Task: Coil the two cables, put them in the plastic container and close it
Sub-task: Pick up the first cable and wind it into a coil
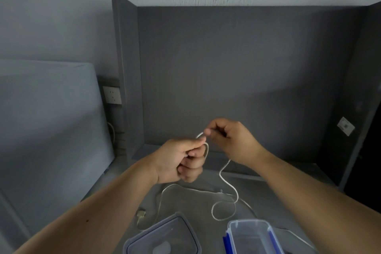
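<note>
1. A white cable (224,173) is held up above the grey desk (268,196), between both hands, well in from the back edge.
2. The left hand (181,161) is closed in a fist around a small loop of this cable, which curves over its curled fingers.
3. The right hand (228,140) pinches the cable between thumb and fingertips, just beside the left hand and slightly higher.
4. From the hands the cable drops in a wavy line to the desk and ends in a loose loop near the front edge.
5. A second white cable (185,188) lies flat on the desk beneath the hands; its plug (141,212) rests toward the front left.
6. At the front edge, right of centre, stands the clear plastic container (250,237) with blue clips, open.
7. Its lid (165,237) lies separately just to the left, also at the front edge.
8. Grey panels (237,68) rise along the desk's back and sides.
</note>
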